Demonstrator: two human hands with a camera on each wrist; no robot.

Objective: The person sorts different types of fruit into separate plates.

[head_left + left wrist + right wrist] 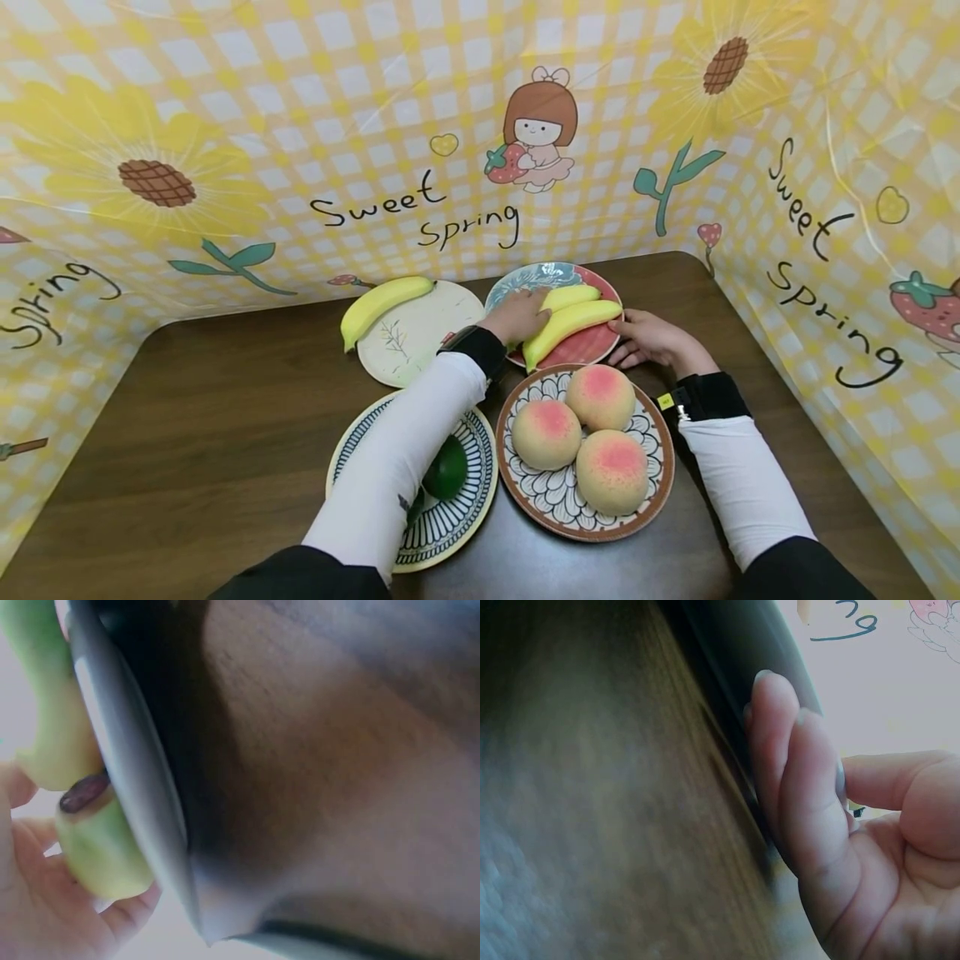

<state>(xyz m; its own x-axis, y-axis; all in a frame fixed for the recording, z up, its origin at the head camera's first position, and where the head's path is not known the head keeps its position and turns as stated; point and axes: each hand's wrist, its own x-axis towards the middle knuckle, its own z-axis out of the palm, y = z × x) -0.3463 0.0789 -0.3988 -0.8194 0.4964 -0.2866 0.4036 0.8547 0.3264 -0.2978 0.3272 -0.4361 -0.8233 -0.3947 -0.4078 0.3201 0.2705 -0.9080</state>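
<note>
On the blue and pink plate [587, 347] at the back lie two yellow bananas, a front banana [576, 326] and a rear banana [572, 296]. My left hand [517, 315] is over their left side; in the left wrist view its fingers curl round a banana [109, 859] with a dark end, while another banana [49, 705] lies beside it. Part of the fruit is hidden under that hand. At the plate's right rim, my right hand [654, 340] pinches the edge, its thumb on one side and its fingers [810, 787] on the other.
A cream plate [420, 333] with a banana [382, 304] across its left rim stands at the back left. Nearer, a brown-rimmed plate [555, 523] bears three peach-like fruits [611, 471]. My left forearm crosses over a striped plate [450, 537] holding green fruit [447, 471].
</note>
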